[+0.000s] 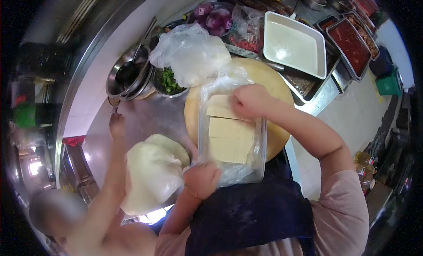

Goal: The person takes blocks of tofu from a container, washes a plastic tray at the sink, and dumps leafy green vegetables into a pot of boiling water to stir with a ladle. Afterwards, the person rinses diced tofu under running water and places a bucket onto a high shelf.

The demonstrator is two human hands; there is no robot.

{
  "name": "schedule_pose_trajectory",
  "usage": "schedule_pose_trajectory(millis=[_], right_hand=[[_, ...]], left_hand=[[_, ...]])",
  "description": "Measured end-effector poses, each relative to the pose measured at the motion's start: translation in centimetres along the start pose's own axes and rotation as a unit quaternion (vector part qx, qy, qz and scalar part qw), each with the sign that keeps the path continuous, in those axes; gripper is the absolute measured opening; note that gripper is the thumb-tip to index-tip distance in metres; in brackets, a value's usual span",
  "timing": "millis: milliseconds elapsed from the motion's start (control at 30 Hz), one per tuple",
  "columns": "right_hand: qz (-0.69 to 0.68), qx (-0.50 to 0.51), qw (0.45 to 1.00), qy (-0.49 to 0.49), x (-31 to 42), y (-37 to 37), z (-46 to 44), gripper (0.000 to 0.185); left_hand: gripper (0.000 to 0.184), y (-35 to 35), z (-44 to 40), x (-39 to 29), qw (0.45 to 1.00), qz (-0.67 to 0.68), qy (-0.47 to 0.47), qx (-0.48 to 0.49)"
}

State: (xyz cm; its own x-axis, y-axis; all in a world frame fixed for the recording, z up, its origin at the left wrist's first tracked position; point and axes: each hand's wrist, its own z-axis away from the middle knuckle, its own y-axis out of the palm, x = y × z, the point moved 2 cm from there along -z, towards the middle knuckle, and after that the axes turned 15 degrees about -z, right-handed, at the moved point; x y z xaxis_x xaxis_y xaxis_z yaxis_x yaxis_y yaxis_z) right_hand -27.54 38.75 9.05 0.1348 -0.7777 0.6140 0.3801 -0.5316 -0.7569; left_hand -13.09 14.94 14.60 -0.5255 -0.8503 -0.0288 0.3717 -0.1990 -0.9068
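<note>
A metal tray (263, 157), lined with clear plastic film (235, 173), holds pale yellow rectangular slabs (230, 139). It rests partly on a round wooden board (280, 86). My left hand (202, 180) is closed at the tray's near left corner, its fingers against the film. Over the far right part of the slabs, my right hand (252, 101) is curled closed; what it grips is hidden. Left of the tray lies a large pale mass (152, 174) that looks like dough under plastic.
A co-worker's hand (117, 125) is at stacked metal bowls (128, 75) on the left. Behind the tray are a white plastic bag (189, 53), greens (169, 81) and purple onions (216, 19). A white tray (295, 44) and red-filled pans (350, 42) stand at back right.
</note>
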Motion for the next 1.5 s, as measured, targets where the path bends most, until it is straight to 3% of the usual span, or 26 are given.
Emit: schedule_pose_trajectory(millis=[67, 133, 167, 233, 300, 433, 533, 633, 733, 833, 933, 1000, 1133, 1167, 1233, 1333, 1500], right_hand=[[-0.028, -0.122, 0.987, -0.1, 1.5, -2.2, 0.7, 0.029], [-0.055, -0.243, 0.951, -0.183, 3.0, -4.4, 0.5, 0.047], [-0.068, -0.306, 0.925, -0.216, 3.6, -5.3, -0.5, 0.061], [-0.133, -0.338, 0.914, -0.18, 4.3, -6.4, -3.5, 0.09], [-0.101, -0.375, 0.905, -0.172, 4.6, -6.6, -7.7, 0.1], [-0.016, -0.381, 0.916, -0.123, 5.8, -5.7, -14.3, 0.115], [-0.118, -0.068, 0.988, -0.077, 6.4, -4.5, -17.8, 0.08], [-0.079, 0.036, 0.993, -0.078, 6.4, -3.7, -19.8, 0.046], [-0.259, -0.129, 0.952, -0.099, 5.2, -5.8, -18.9, 0.03], [-0.405, -0.209, 0.882, -0.118, 5.2, -8.6, -17.7, 0.024], [-0.404, -0.215, 0.879, -0.136, 7.1, -11.6, -15.3, 0.024], [-0.416, -0.166, 0.875, -0.182, 9.4, -13.6, -12.6, 0.024], [-0.436, -0.09, 0.86, -0.249, 12.9, -16.1, -8.2, 0.026], [-0.419, -0.06, 0.87, -0.251, 13.6, -16.3, -6.9, 0.026], [-0.381, -0.002, 0.885, -0.266, 15.0, -16.8, -5.2, 0.027], [-0.38, 0.057, 0.866, -0.321, 15.5, -15.2, -4.2, 0.025], [-0.392, 0.103, 0.844, -0.351, 13.9, -12.9, 0.0, 0.019]], left_hand=[[0.026, -3.4, -0.5, 0.1, 0.976, 0.074, -0.011, -0.205], [0.036, -4.4, -0.9, 0.6, 0.947, 0.129, -0.014, -0.293], [0.04, -4.3, -1.2, 1.1, 0.948, 0.144, -0.011, -0.284], [0.047, -4.1, -2.2, 1.4, 0.958, 0.107, 0.003, -0.266], [0.053, -3.7, -3.4, 0.5, 0.97, 0.004, 0.022, -0.242], [0.069, -0.7, -2.0, 0.9, 0.965, 0.088, -0.035, -0.246], [0.077, 1.3, -0.9, 1.7, 0.947, 0.165, -0.107, -0.255], [0.08, 2.6, -0.2, 2.5, 0.929, 0.258, -0.106, -0.243], [0.078, 4.1, 0.0, 2.2, 0.929, 0.289, -0.072, -0.219], [0.076, 5.2, -0.7, 1.5, 0.938, 0.276, -0.064, -0.201], [0.078, 5.1, -1.0, 1.4, 0.937, 0.278, -0.067, -0.199], [0.081, 5.3, -0.7, 1.8, 0.931, 0.303, -0.06, -0.192], [0.087, 6.0, -1.1, 4.1, 0.777, 0.575, -0.039, -0.254], [0.087, 6.1, -1.4, 5.2, 0.756, 0.594, -0.046, -0.27], [0.088, 2.8, -1.8, 6.3, 0.773, 0.54, -0.106, -0.316], [0.077, -0.9, -3.0, 6.5, 0.695, 0.558, -0.065, -0.448], [0.033, -2.9, -1.5, 4.3, 0.871, 0.264, -0.032, -0.413]])
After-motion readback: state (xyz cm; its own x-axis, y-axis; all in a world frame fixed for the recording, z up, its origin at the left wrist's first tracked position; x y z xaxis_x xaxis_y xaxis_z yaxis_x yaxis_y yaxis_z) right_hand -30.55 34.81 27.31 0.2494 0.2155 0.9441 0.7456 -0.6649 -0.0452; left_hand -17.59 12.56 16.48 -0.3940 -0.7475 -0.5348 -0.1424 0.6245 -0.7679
